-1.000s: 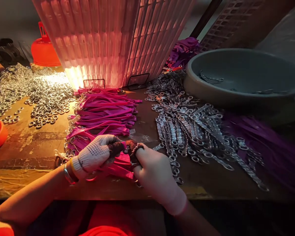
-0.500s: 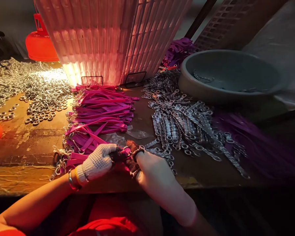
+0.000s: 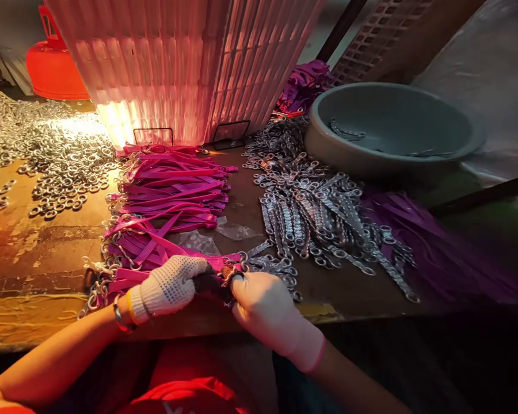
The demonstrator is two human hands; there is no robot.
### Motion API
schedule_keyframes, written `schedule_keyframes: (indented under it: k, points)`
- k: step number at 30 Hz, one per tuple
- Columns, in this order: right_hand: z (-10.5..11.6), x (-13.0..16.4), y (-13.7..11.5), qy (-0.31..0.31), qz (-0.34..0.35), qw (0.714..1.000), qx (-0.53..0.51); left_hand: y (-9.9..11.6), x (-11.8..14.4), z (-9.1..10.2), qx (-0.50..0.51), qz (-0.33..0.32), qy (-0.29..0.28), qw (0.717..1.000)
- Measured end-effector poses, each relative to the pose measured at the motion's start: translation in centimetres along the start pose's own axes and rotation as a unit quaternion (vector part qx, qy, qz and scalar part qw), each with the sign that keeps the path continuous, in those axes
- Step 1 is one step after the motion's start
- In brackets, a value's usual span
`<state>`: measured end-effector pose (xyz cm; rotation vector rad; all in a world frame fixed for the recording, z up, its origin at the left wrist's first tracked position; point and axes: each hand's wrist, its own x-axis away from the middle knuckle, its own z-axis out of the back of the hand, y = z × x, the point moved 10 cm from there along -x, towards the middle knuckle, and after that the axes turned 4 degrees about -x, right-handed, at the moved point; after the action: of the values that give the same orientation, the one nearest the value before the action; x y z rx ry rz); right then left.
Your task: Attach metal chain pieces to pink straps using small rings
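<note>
My left hand (image 3: 172, 287), in a white dotted glove with dark fingertips, is closed on a magenta strap (image 3: 223, 261) in front of me. My right hand (image 3: 267, 307), in a white glove with a pink cuff, is closed against the left one on the same strap. Close above the right fingers shows a metal ring (image 3: 244, 260) at the strap's end. The fingertips hide how strap and ring meet. Behind the left hand lies a stack of magenta straps (image 3: 172, 195) with metal chain ends on its left side. Short metal chains (image 3: 315, 213) are heaped beyond the right hand.
Loose metal rings (image 3: 64, 172) are piled at the left under a red lamp (image 3: 56, 69). A ribbed translucent panel (image 3: 164, 75) stands at the back. At the right are a grey basin (image 3: 371, 164) and purple straps (image 3: 440, 253). The table edge (image 3: 34, 339) runs before me.
The view has shifted slightly right. My right hand has turned and lowered slightly, still close to the left. More of the strap and ring now shows above the fingers.
</note>
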<state>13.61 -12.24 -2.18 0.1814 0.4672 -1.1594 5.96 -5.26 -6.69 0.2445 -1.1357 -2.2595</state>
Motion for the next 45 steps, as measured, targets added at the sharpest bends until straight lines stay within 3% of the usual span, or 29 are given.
schedule_keyframes:
  k: [2, 6, 8, 10, 12, 15, 17, 19, 21, 22, 24, 28, 30, 33, 35, 39, 43, 45]
  points:
    - [-0.1, 0.6, 1.3, -0.017, -0.009, 1.000, 0.008, -0.8, 0.5, 2.6, -0.071, 0.006, -0.002, 0.997]
    - [-0.6, 2.6, 5.4, -0.079, -0.091, 0.993, 0.011, -4.6, 3.5, 10.3, -0.163, 0.090, 0.078, 0.980]
    - [-1.3, 3.4, 7.0, -0.131, -0.114, 0.985, -0.018, -5.7, 5.2, 12.5, -0.161, 0.118, 0.118, 0.973]
    - [-1.8, 3.4, 8.7, -0.168, -0.126, 0.975, -0.073, -5.7, 6.6, 13.5, -0.134, 0.138, 0.180, 0.965]
    - [-1.7, 2.6, 12.0, -0.165, -0.187, 0.964, -0.091, -5.6, 7.2, 12.7, -0.058, 0.172, 0.217, 0.959]
    - [-1.5, 1.2, 19.4, -0.153, -0.359, 0.920, 0.025, -5.7, 5.9, 8.1, 0.211, 0.238, 0.187, 0.929]
    - [-2.2, 0.0, 23.1, -0.178, -0.426, 0.880, 0.111, -5.1, 4.0, 4.2, 0.413, 0.263, 0.124, 0.863]
    - [-3.6, -1.4, 25.4, -0.214, -0.455, 0.852, 0.145, -3.8, 2.2, 1.3, 0.546, 0.271, 0.056, 0.791]
    - [-5.0, -2.0, 26.8, -0.245, -0.478, 0.831, 0.144, -3.0, 1.0, -0.2, 0.606, 0.275, 0.011, 0.747]
    - [-5.4, -2.1, 27.1, -0.255, -0.488, 0.823, 0.136, -2.9, 0.7, -0.4, 0.613, 0.273, 0.007, 0.741]
    - [-5.5, -1.9, 27.4, -0.246, -0.501, 0.822, 0.112, -3.2, 0.5, -0.3, 0.595, 0.268, 0.020, 0.757]
    - [-2.7, -1.4, 25.6, -0.135, -0.500, 0.853, 0.055, -4.1, 1.1, 0.8, 0.515, 0.240, 0.075, 0.819]
    - [-1.6, -1.3, 23.2, -0.067, -0.481, 0.873, -0.045, -4.3, 1.3, 1.7, 0.461, 0.218, 0.113, 0.853]
    - [-1.6, -2.1, 17.3, -0.018, -0.394, 0.881, -0.261, -4.2, 1.2, 3.0, 0.365, 0.175, 0.171, 0.898]
    - [-1.5, -3.0, 12.4, -0.034, -0.300, 0.900, -0.313, -3.8, 1.0, 3.1, 0.346, 0.151, 0.181, 0.908]
    - [-1.3, -3.9, 4.6, -0.076, -0.153, 0.943, -0.285, -2.7, 0.7, 2.6, 0.367, 0.120, 0.158, 0.909]
    - [-1.9, -3.8, 1.2, -0.119, -0.109, 0.968, -0.194, -1.8, 1.2, 2.4, 0.356, 0.119, 0.156, 0.913]
    - [-1.7, -3.8, 0.5, -0.111, -0.097, 0.981, -0.123, -1.7, 1.4, 2.3, 0.356, 0.119, 0.167, 0.911]
